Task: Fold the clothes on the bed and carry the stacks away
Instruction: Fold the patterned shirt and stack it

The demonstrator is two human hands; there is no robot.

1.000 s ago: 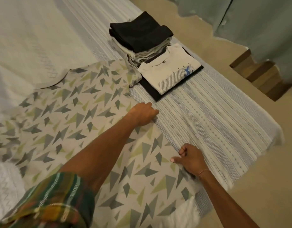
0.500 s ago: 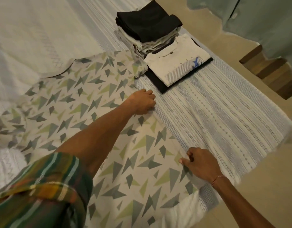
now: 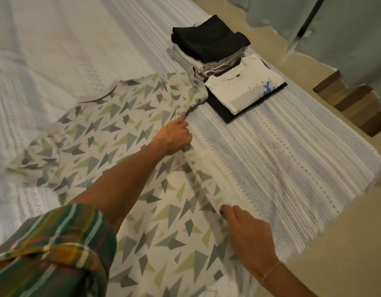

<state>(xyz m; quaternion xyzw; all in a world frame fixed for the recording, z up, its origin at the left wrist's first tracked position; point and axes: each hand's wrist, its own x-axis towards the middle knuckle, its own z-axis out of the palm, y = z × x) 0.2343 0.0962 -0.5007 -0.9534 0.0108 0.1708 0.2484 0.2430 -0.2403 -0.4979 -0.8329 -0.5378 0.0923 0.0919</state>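
Across the striped bedspread [image 3: 281,159], your left hand [image 3: 174,138] and right hand [image 3: 247,236] pinch the triangle-print shirt's [image 3: 121,129] near-side edge; lift both evenly, folding straight toward the middle.

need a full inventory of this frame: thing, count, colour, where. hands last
patterned garment: 1, white with grey and green triangles, spread on the bed, near side
tall folded stack: 1, black on top over grey and white layers, far part of the bed
low folded stack: 1, white printed shirt on a black piece, in front of the tall stack
bed cover: 1, white with blue-grey stripes, under everything
curtain: 1, pale green, top right
wooden steps: brown, right, on the floor
floor: beige, right of the bed
left hand: grips the garment's right edge, farther along
right hand: grips the same edge, nearer
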